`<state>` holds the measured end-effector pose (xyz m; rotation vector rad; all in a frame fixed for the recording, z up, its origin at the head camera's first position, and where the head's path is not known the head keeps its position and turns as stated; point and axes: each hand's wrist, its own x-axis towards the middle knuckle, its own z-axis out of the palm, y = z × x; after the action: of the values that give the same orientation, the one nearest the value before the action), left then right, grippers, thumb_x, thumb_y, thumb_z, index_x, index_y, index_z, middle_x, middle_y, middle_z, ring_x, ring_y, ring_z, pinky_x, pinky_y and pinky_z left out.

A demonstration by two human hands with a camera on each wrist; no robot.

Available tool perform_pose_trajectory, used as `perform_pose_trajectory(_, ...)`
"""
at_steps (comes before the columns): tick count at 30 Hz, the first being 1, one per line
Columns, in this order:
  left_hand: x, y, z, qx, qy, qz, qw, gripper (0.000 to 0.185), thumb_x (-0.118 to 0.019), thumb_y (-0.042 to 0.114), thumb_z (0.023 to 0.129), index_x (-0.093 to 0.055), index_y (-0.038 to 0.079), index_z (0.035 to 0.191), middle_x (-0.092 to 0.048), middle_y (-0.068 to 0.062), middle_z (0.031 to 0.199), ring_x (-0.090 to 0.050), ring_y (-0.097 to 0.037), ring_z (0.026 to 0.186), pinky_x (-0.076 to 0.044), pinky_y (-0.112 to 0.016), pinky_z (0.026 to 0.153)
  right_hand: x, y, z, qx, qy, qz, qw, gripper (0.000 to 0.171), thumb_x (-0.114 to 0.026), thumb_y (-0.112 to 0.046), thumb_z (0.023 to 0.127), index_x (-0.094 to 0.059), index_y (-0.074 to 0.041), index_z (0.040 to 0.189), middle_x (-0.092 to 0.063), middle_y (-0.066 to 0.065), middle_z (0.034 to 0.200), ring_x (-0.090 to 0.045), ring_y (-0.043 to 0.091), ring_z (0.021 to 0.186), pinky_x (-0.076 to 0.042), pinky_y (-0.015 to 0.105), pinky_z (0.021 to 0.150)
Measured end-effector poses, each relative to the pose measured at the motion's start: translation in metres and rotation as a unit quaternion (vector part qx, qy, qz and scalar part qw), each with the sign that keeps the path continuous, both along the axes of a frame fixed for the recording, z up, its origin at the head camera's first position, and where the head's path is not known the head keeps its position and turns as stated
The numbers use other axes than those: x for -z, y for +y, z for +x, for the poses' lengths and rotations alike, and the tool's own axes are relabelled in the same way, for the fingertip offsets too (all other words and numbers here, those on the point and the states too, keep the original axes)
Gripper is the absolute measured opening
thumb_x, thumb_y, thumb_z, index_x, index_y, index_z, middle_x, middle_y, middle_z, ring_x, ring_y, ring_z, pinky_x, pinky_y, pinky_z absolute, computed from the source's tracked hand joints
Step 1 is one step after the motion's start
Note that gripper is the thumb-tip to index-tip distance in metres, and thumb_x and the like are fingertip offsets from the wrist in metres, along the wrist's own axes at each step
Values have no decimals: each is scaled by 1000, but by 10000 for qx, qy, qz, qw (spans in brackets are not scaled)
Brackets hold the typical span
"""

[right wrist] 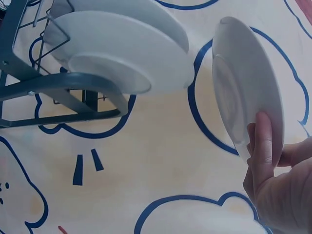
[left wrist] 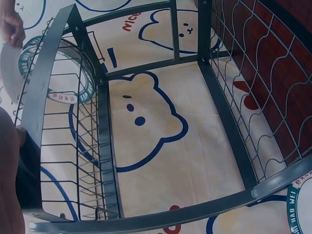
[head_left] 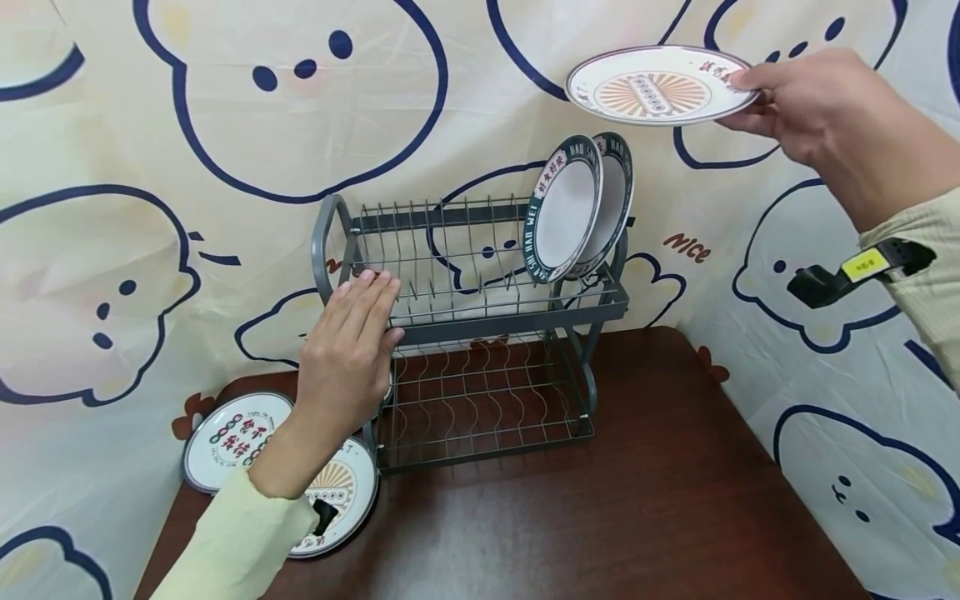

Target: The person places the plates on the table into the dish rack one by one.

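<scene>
Up at the right, my right hand pinches the rim of a white plate with a sunburst print, thumb on top and fingers beneath. The plate is held nearly level above the dish rack; its plain underside shows in the right wrist view. Two green-rimmed plates lean upright at the right end of the rack's top tier. My left hand is at the top tier's left front, fingers straight and together. In the left wrist view only a dark edge of that hand shows beside the rail.
On the brown table, left of the rack, lie a plate with red lettering and a sunburst plate, partly behind the left forearm. The rack's lower tier has wavy wires. Cartoon-printed cloth hangs behind and at the sides.
</scene>
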<state>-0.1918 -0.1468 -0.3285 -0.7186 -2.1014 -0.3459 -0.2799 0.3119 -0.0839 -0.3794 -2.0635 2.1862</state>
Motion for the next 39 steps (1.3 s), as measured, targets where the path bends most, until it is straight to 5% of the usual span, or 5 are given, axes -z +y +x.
perform_pose_trajectory(5, 0, 1, 0, 58, 65, 93, 9999, 53, -63, 11, 99, -50, 0, 149, -55, -19, 151, -51, -36, 143, -38, -51, 123, -4, -20, 3, -102, 195, 610, 9979, 74, -76, -18, 90, -44, -22, 156, -55, -4, 130, -72, 14, 97, -63, 22, 74)
perform_pose_trajectory(21, -1, -2, 0, -53, -23, -9, 10000, 46, -43, 24, 111, -52, -1, 147, -56, -20, 149, -51, -37, 142, -37, -49, 124, -12, -80, 8, -161, 318, 2429, 9694, 54, -69, -30, 96, -57, -13, 146, -61, -3, 115, -71, 10, 83, -59, 14, 68)
perform_pose_trajectory(28, -1, -2, 0, 39, 98, 97, 9999, 44, -47, 20, 109, -53, -3, 146, -58, -21, 147, -53, -38, 140, -39, -51, 122, -11, -103, 11, 57, 482, 3720, 9270, 44, -59, -34, 103, -60, -13, 141, -50, 12, 154, -72, 19, 118, -58, 12, 72)
perform_pose_trajectory(34, -1, -2, 1, -5, 47, 54, 10000, 45, -42, 23, 111, -53, -3, 146, -57, -21, 148, -52, -38, 141, -37, -50, 123, -8, -118, 9, 93, 455, 4365, 8985, 44, -57, -36, 104, -60, -13, 141, -55, 13, 152, -70, 24, 119, -57, 12, 72)
perform_pose_trajectory(39, -2, 0, -1, 20, 68, 85, 9999, 44, -49, 20, 108, -53, -2, 146, -58, -21, 148, -52, -37, 141, -38, -50, 123, -3, -128, 9, 167, 486, 5120, 8574, 45, -52, -38, 105, -61, -11, 139, -56, 15, 147, -72, 25, 117, -58, 13, 76)
